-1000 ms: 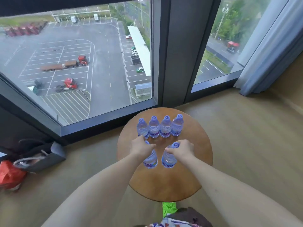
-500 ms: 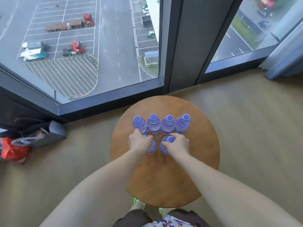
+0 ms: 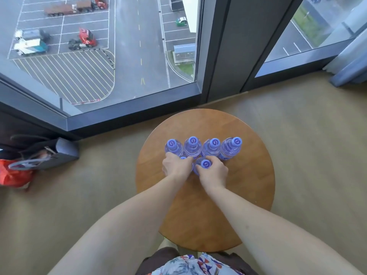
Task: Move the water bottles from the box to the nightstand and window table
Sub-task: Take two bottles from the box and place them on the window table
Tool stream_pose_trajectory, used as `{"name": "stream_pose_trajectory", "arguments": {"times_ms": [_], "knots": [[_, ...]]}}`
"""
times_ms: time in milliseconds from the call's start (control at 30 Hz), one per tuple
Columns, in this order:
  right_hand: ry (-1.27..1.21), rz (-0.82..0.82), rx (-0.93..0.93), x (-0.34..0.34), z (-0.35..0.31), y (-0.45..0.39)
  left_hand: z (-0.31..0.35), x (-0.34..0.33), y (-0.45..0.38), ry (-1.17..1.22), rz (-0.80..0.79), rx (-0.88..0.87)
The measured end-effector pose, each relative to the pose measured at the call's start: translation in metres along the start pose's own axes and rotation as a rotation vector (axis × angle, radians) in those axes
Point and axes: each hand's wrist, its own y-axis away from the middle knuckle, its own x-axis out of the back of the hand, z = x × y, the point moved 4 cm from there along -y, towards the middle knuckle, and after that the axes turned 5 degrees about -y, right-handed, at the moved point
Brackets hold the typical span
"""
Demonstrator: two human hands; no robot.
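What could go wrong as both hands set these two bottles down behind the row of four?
Both held bottles sit tight against the standing row; a nudge from the left hand or right hand could topple bottles like dominoes. The rightmost bottle already looks tilted, so it may tip first on the round table.

1. Bottle caps (image 3: 192, 140): each visible blue cap carries a dark swirl mark resembling a rounded "9" or spiral. It is a logo, not a readable word.
2. Rightmost bottle (image 3: 230, 148): dark purple print shows on the label, too blurred to read.
3. Trucks in the parking lot (image 3: 84, 37): no lettering can be resolved.
4. Parking lot surface (image 3: 65, 74): only painted lines and hatching are present; no numbers or words are legible.
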Motion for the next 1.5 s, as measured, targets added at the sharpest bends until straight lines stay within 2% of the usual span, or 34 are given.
{"name": "stream_pose_trajectory", "arguments": {"times_ms": [367,600,800,1000,1100,1300,1500], "knots": [[-0.041,0.025,0.009,0.003,0.000,-0.003,-0.004,0.001,0.000,-0.006,-0.002,-0.035],[0.086,-0.133,0.003,0.002,-0.005,-0.006,-0.002,0.004,0.001,-0.059,-0.119,-0.060],[0.165,-0.173,0.044,0.023,-0.027,-0.005,0.014,0.028,0.015,-0.167,-0.093,-0.178],[0.193,-0.175,0.126,0.055,-0.066,0.003,0.056,0.065,0.043,-0.268,-0.027,-0.360],[0.197,-0.117,0.159,0.081,-0.085,0.014,0.085,0.075,0.061,-0.323,-0.017,-0.485],[0.180,0.122,0.192,0.143,-0.104,0.041,0.140,0.071,0.108,-0.442,-0.036,-0.825],[0.202,0.407,0.051,0.213,-0.075,0.109,0.167,0.042,0.173,-0.550,-0.142,-1.212]]}}
